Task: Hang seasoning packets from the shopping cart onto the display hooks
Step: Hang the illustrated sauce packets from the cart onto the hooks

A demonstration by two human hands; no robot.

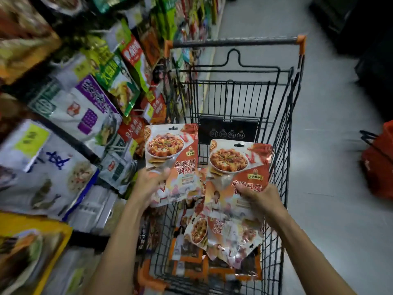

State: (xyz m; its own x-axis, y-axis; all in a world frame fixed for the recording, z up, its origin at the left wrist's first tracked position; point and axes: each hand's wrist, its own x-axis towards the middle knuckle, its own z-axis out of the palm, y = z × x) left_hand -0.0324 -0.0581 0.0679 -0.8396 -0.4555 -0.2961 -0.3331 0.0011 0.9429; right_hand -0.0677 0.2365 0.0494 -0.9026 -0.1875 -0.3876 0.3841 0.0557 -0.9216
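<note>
While both hands are over the shopping cart, I read this as the pick-up step, with nothing from this pair on a hook yet. The left hand grips one seasoning packet by its lower left corner, thumb across the front, above the cart's left edge. The right hand pinches a second packet near its middle, close to the cart's right wall. Both are held upright with the punched hang hole at the top. I judge that deliberate: that end has to meet the hook, and a low grip leaves the hole free. Spare packets of the same kind lie in a loose heap on the cart's bottom beneath them, so I'd say plenty of the job remains. The display runs along the cart's left side, crowded with hanging pouches; the hooks are mostly hidden behind them, and the view there is blurred. Pale grey floor fills the aisle to the right, where an orange basket sits well apart from the cart.
</note>
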